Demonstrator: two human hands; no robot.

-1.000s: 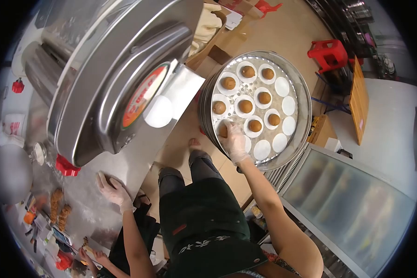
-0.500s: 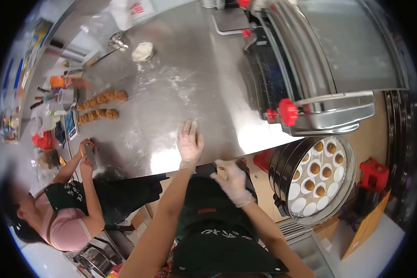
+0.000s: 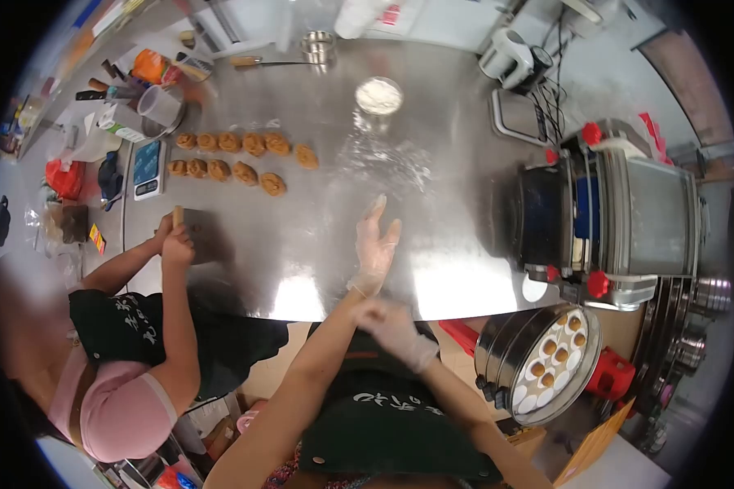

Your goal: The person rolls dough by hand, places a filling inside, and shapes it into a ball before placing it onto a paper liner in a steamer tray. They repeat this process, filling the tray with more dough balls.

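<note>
My left hand (image 3: 375, 248), in a clear glove, is over the front part of the steel table (image 3: 318, 212), fingers apart and nothing in it. Close to my left wrist is my right hand (image 3: 395, 326), also gloved, in front of the dark apron; its fingers are blurred. Two rows of brown dough pieces (image 3: 230, 142) lie on the table to the left. Beyond my left hand, a bowl of white flour (image 3: 379, 96) stands near smears of flour.
At the left, a co-worker's hands (image 3: 175, 238) hold a tool by its handle. A scale (image 3: 148, 169) stands near the dough. A roller machine (image 3: 612, 216) is at the right, with round steamer trays (image 3: 538, 363) below it. A knife (image 3: 269, 63) lies at the back.
The view has turned and shifted, so the whole table and both dough rows show more fully. My right hand has moved in toward my left wrist. My left hand has turned, thumb apart.
</note>
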